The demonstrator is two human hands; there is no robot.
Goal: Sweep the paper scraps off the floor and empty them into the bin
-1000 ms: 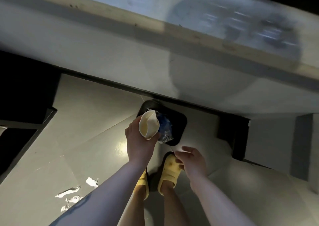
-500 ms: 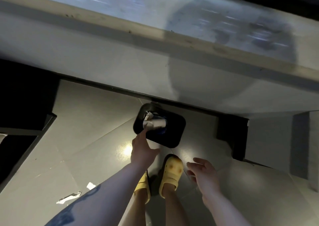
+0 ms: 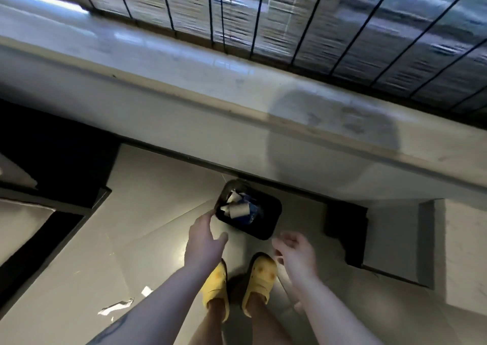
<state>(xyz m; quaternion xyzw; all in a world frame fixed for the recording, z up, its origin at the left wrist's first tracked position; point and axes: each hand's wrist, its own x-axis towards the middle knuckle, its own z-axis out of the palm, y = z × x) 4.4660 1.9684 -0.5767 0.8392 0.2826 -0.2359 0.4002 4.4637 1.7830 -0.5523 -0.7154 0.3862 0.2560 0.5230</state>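
Holding nothing, my left hand (image 3: pixel 204 241) hangs with its grip released, fingers straight and spread, the fingertips reaching to the near left edge of the bin (image 3: pixel 272 214); I cannot tell whether they touch the rim. My right hand (image 3: pixel 297 255) is empty too, its fingers loosely curled, hanging just right of the bin's near corner and above my right slipper (image 3: pixel 259 278). The bin is black and stands on the floor (image 3: pixel 147 199) close against the foot of the pale wall (image 3: pixel 184 123), straight ahead of my two yellow slippers. Inside it lie white crumpled paper (image 3: pixel 237 208) and something blue (image 3: pixel 250 211). More scraps (image 3: pixel 116 306) lie on the floor well back to my left, beside my left forearm. Above the wall runs a ledge (image 3: pixel 158 62) with black bars (image 3: pixel 210 7).
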